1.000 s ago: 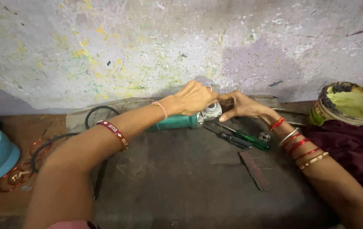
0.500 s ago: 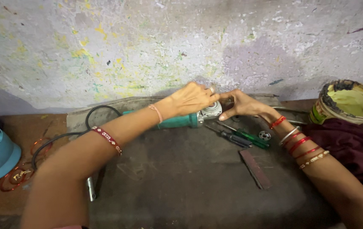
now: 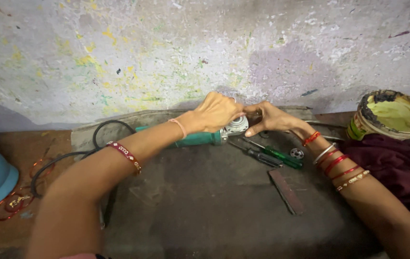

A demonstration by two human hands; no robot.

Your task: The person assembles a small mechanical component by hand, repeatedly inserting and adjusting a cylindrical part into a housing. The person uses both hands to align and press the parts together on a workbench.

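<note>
Grey slab (image 3: 205, 211): 2 hands (image 3: 219, 112) on 1 grinder (image 3: 205, 138), 2 screwdrivers (image 3: 277, 154).

Left hand (image 3: 217, 112) and right hand (image 3: 268, 117) grip grinder (image 3: 200, 138) head, far on surface (image 3: 205, 211); screwdriver (image 3: 277, 154) just right.

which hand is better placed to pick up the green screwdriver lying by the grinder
Right, probably. The right hand rests at the grinder head, and the green screwdriver lies just below that wrist. The left hand is clamped over the teal grinder body and would have to cross over.
</note>
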